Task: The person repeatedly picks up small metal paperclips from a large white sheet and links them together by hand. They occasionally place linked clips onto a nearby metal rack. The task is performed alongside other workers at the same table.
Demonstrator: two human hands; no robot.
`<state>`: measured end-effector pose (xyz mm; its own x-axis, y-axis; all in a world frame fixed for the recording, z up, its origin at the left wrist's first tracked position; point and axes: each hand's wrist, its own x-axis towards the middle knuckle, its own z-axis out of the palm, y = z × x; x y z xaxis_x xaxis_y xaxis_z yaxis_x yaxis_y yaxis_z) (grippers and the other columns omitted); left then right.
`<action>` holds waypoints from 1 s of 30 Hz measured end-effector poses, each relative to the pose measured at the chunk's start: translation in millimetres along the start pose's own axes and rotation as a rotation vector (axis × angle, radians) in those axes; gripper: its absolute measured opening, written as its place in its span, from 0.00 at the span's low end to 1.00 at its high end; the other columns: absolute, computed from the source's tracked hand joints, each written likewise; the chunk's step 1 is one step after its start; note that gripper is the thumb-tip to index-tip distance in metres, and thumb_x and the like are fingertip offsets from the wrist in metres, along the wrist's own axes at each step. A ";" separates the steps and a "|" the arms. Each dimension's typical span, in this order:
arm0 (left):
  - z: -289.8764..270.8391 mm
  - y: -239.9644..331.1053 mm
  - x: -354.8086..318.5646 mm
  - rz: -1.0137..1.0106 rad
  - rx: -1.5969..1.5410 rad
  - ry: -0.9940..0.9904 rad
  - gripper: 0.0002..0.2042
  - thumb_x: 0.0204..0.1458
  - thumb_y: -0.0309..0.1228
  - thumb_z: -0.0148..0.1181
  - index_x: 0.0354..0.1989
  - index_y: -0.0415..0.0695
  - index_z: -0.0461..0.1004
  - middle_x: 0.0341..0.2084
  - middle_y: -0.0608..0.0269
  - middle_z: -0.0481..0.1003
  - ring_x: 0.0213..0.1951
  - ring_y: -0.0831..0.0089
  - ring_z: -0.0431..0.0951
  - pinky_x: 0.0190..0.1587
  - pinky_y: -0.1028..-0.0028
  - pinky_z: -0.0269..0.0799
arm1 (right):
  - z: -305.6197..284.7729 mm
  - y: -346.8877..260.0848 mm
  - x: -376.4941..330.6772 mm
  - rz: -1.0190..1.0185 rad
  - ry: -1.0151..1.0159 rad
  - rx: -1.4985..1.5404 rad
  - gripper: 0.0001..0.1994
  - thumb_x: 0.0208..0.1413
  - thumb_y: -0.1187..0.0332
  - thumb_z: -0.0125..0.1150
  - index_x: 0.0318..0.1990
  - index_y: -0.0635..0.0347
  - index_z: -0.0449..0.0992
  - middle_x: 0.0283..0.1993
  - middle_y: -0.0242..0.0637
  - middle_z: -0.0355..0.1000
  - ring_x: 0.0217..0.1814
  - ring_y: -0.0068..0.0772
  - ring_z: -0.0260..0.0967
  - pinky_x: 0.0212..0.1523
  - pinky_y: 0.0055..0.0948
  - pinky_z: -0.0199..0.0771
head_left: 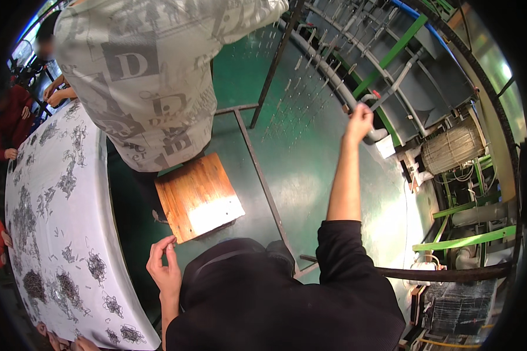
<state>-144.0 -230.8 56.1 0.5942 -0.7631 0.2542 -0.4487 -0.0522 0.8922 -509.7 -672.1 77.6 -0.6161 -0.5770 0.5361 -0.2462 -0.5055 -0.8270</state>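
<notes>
My right hand (359,121) is stretched out ahead and to the right, in front of grey pipes (334,76). Its fingers are curled together, and anything between them is too small to make out. My left hand (165,270) is low, between the white table and the stool, thumb and fingertips pinched near the corner of the wooden stool (199,187). Whatever it pinches cannot be made out. On the white-covered table (99,210) to my left lie several tangled heaps of small dark wire pieces (70,289). Small thin metal pieces (287,108) hang in rows beyond the dark metal frame.
Ahead, another person in a patterned grey shirt (140,76) stands close by the stool. A dark metal frame (255,158) crosses the green floor. Pipes, green bars (462,238) and machinery fill the right side. Other people's hands (58,93) work along the table's far edge.
</notes>
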 end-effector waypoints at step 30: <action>-4.2 3.0 -13.0 -0.065 0.102 0.004 0.08 0.58 0.19 0.50 0.41 0.35 0.75 0.34 0.59 0.76 0.36 0.76 0.76 0.42 0.78 0.71 | -8.9 120.4 -179.8 0.239 -0.247 -0.554 0.08 0.46 0.62 0.70 0.33 0.52 0.83 0.35 0.30 0.71 0.33 0.31 0.69 0.35 0.32 0.70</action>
<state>-150.3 -218.3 57.0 0.6271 -0.7531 0.1990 -0.4747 -0.1670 0.8642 -435.2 -623.5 -119.8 -0.5276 -0.7967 0.2946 -0.5137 0.0230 -0.8576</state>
